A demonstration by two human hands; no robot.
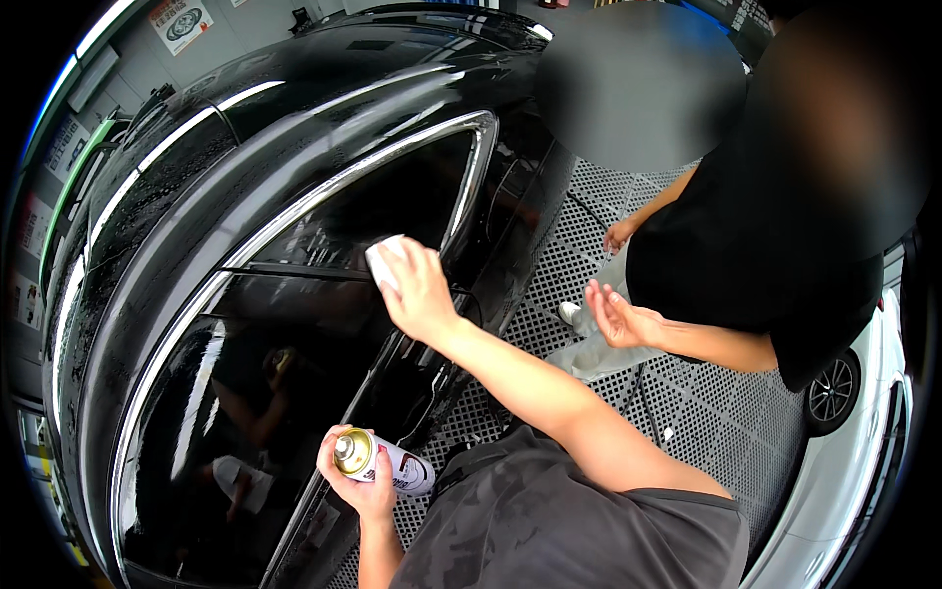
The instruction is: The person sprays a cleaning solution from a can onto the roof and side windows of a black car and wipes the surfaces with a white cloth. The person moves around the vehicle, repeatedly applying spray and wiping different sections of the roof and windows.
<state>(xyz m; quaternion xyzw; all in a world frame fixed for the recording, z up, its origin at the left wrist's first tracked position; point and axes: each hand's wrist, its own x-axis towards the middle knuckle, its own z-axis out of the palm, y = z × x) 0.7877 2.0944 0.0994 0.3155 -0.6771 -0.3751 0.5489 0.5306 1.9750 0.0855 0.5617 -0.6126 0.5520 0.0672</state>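
A black car [186,236] with a chrome-edged side window [324,231] fills the left side. My right hand [424,294] is closed on a small white cloth [383,261], which it presses to the glass near the dark pillar between the windows. Part of the cloth lies hidden under the fingers, so its full shape does not show. Lower down, my left hand [367,499] grips an aerosol can [404,471] with a gold-coloured top. The can is tilted, its nozzle end toward the car, close beside the lower window edge.
At the right stands another person in a black top [726,236], one hand [623,319] held out with the palm up. A white car [854,461] is parked behind them. Perforated grey floor tiles [559,255] lie between the cars, with a dark hose on them.
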